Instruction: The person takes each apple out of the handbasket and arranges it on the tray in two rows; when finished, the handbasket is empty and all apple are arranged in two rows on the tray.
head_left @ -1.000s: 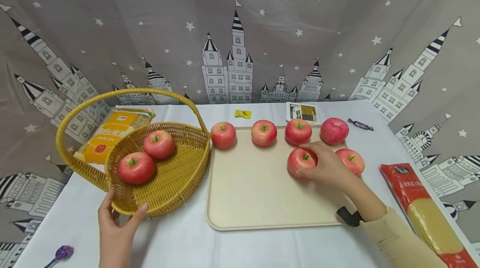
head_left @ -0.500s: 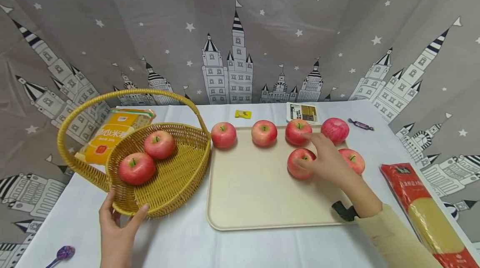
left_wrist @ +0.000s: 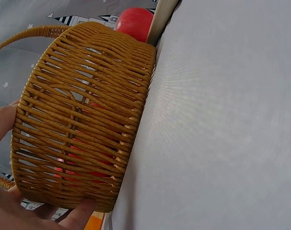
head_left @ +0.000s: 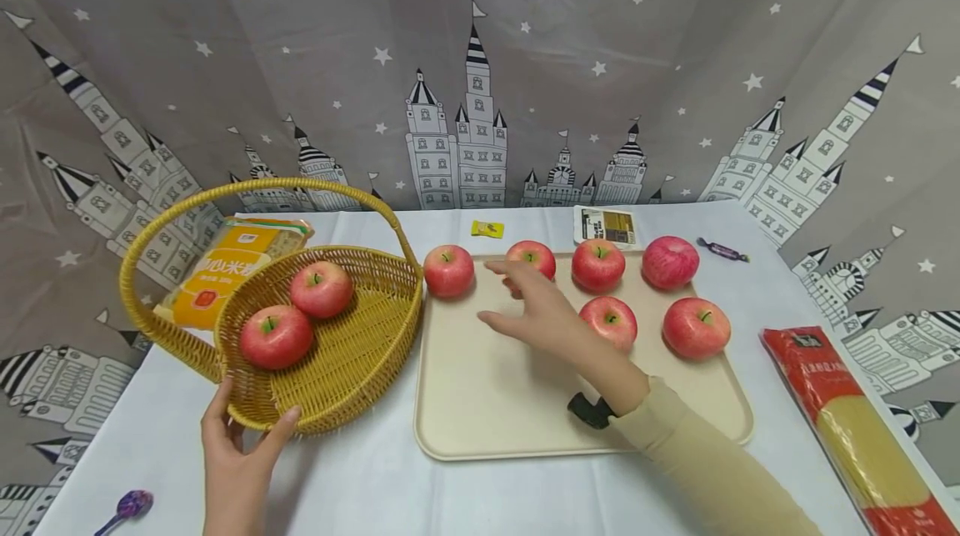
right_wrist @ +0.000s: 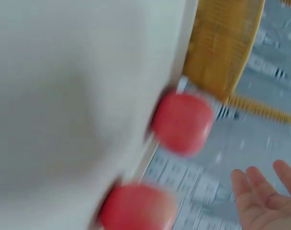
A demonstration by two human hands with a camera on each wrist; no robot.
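Note:
A yellow woven basket with a tall arched handle holds two red apples on its left side. My left hand grips its near rim, thumb and fingers spread along the edge; the left wrist view shows fingers against the weave. Over the beige tray my right hand hovers with fingers extended and nothing in it. Behind it, an apple is partly hidden. Another apple sits at the tray's back left corner. Several more apples, among them one at the right, lie on the tray.
An orange food bag lies behind the basket, and a red pasta bag at the right. A yellow packet, a small card-like pack and a purple candy lie at the back. A lollipop is front left.
My right hand has let go of the front apple and moved left across the tray, leaving that apple in place. The left hand stays on the basket.

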